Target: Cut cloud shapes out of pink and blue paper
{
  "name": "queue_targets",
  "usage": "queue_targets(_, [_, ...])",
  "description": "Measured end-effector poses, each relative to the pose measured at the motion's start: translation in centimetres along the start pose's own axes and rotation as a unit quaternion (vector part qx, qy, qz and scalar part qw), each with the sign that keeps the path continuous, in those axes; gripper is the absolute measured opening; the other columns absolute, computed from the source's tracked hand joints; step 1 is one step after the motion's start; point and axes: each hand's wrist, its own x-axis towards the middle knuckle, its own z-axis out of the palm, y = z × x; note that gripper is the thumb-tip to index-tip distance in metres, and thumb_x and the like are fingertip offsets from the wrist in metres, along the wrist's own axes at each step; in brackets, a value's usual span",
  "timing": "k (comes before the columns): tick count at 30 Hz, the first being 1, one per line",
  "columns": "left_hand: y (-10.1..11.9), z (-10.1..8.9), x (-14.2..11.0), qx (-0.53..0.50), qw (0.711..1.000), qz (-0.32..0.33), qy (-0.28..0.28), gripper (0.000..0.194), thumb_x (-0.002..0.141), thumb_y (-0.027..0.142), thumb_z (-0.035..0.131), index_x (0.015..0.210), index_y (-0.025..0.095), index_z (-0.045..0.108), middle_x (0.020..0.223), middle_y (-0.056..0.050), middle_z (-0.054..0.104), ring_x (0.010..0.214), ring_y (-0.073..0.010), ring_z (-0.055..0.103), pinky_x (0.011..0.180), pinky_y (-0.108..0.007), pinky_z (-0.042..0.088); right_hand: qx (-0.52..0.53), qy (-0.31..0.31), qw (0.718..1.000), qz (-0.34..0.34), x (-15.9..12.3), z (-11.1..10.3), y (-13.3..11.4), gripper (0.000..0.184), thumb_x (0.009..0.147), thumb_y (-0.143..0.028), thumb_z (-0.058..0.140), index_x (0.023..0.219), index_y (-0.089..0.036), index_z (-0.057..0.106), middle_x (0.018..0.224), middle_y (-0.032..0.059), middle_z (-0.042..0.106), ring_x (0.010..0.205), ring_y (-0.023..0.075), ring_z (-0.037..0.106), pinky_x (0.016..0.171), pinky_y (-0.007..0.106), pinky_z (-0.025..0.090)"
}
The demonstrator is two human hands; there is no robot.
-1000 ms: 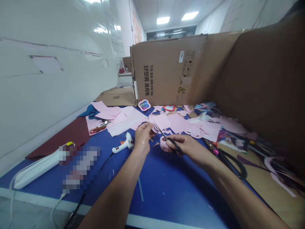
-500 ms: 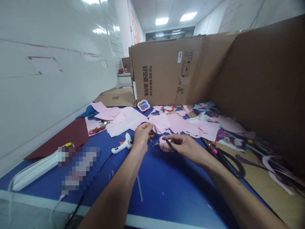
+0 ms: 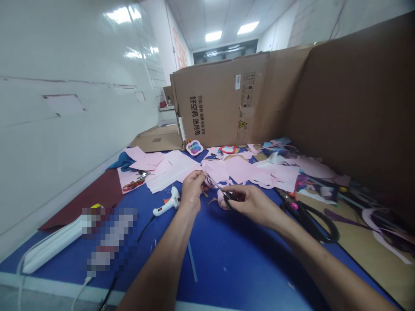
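Observation:
My left hand (image 3: 193, 190) is closed in a pinch at the middle of the table. The small piece between its thumb and finger is mostly hidden, and I cannot make out what it is. My right hand (image 3: 251, 202) is wrapped round the black handle of a slim pair of scissors (image 3: 216, 185). Their thin metal blades point up and left to the left fingertips. Below the scissors, partly covered by my right hand, a rounded pink paper piece (image 3: 222, 201) shows. Pink paper sheets (image 3: 238, 168) lie just beyond both hands.
A white glue gun (image 3: 167, 203) lies left of my left hand. Large black-handled scissors (image 3: 313, 220) rest at the right. A power strip (image 3: 55, 248) lies at the left, near dark red sheets (image 3: 94, 190). A big cardboard box (image 3: 220, 103) stands behind, with a flower-shaped piece (image 3: 194, 147) before it.
The view has shifted slightly. My right fingers and the scissors' handle have turned a little, while the blades stay at the left fingertips. The left hand keeps its pinch.

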Motion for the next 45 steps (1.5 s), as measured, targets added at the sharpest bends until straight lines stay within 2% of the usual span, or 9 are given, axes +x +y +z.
queue_targets(8, [0.4,0.2,-0.4,-0.016,1.0,0.002,0.004,0.032,0.061,0.041,0.088,0.072,0.019,0.068,0.067,0.0,0.069,0.06,-0.0125,0.062,0.058,-0.024,0.047,0.022,0.003,1.0,0.011,0.0,0.2,-0.5,0.037,0.084,-0.046,0.083,0.112,-0.022,0.086,0.082,0.004,0.078,0.08,0.025,0.065,0.071,0.034,0.049])
queue_targets(16, [0.7,0.2,-0.4,-0.023,1.0,0.003,0.011,0.035,0.059,0.041,0.089,0.077,0.019,0.069,0.068,0.0,0.07,0.059,-0.0129,0.063,0.057,-0.024,0.048,0.014,-0.009,1.0,0.006,0.1,0.3,-0.5,0.035,0.089,-0.05,0.078,0.105,-0.02,0.085,0.076,0.0018,0.072,0.068,0.0185,0.055,0.065,0.03,0.04])
queue_targets(23, [1.4,-0.1,-0.3,-0.033,0.999,0.012,0.022,0.037,0.056,0.037,0.091,0.078,0.019,0.069,0.066,0.003,0.068,0.056,-0.0112,0.061,0.054,-0.023,0.046,-0.005,-0.018,1.0,0.0,0.2,0.4,-0.3,0.032,0.091,-0.051,0.076,0.098,-0.021,0.084,0.068,-0.0019,0.06,0.064,0.0148,0.042,0.06,0.029,0.03])
queue_targets(32, [1.0,0.0,-0.1,-0.059,0.998,-0.011,0.029,0.041,0.055,0.038,0.092,0.077,0.02,0.064,0.069,0.002,0.069,0.058,-0.0126,0.064,0.058,-0.025,0.05,0.006,-0.013,0.999,0.03,0.1,0.8,-0.8,0.033,0.086,-0.051,0.08,0.1,-0.022,0.085,0.066,-0.0042,0.051,0.064,0.0143,0.036,0.059,0.029,0.026])
queue_targets(38, [0.9,-0.1,-0.1,-0.074,0.997,-0.027,0.025,0.042,0.056,0.037,0.093,0.078,0.02,0.062,0.071,0.003,0.07,0.06,-0.0127,0.065,0.062,-0.027,0.053,0.033,-0.024,0.999,0.03,0.0,0.8,-1.2,0.033,0.086,-0.05,0.077,0.096,-0.02,0.084,0.069,-0.0026,0.057,0.064,0.0143,0.037,0.062,0.03,0.027])
queue_targets(45, [1.0,-0.2,-0.2,-0.086,0.995,-0.037,0.025,0.04,0.055,0.036,0.094,0.077,0.019,0.064,0.071,0.001,0.071,0.061,-0.0129,0.066,0.062,-0.026,0.053,0.074,-0.05,0.996,0.015,0.1,0.8,-1.0,0.034,0.092,-0.053,0.074,0.085,-0.019,0.075,0.073,-0.0022,0.059,0.065,0.0132,0.036,0.062,0.028,0.026])
